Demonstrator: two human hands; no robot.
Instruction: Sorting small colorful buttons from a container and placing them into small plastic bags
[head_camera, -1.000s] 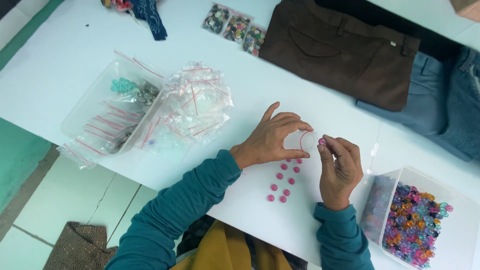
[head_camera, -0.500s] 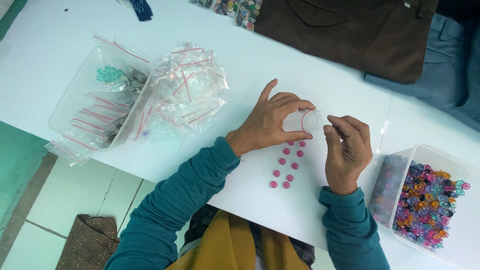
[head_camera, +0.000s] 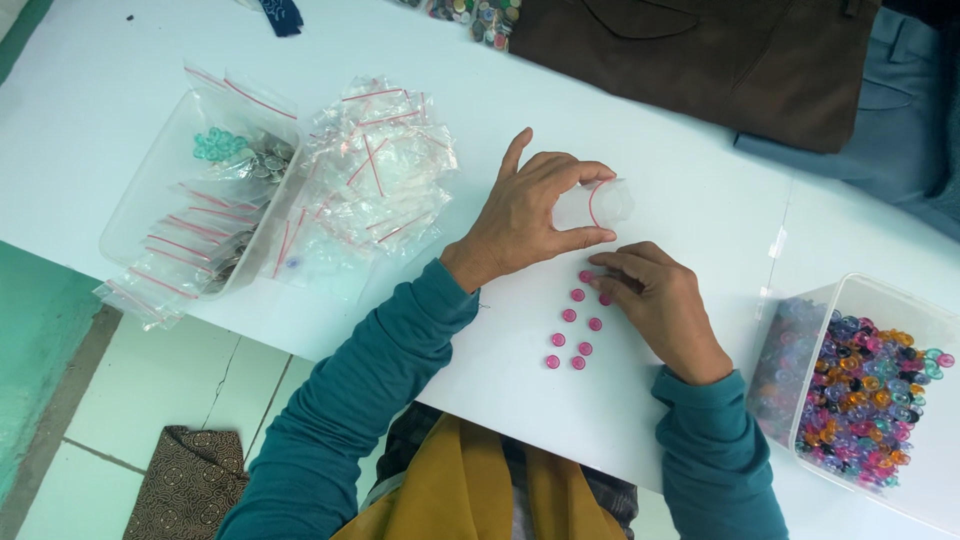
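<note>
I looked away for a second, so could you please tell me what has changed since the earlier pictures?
The right hand has come down from the small clear bag to the pink buttons on the table. The left hand still holds the bag; the button rows look unchanged.

head view: looking steeply down from the person's head | facing the white surface (head_camera: 120, 60) from its near edge | sitting close, arm's reach, sleeves filling the bottom | floor showing at lower left | only one view, sharing nothing
</note>
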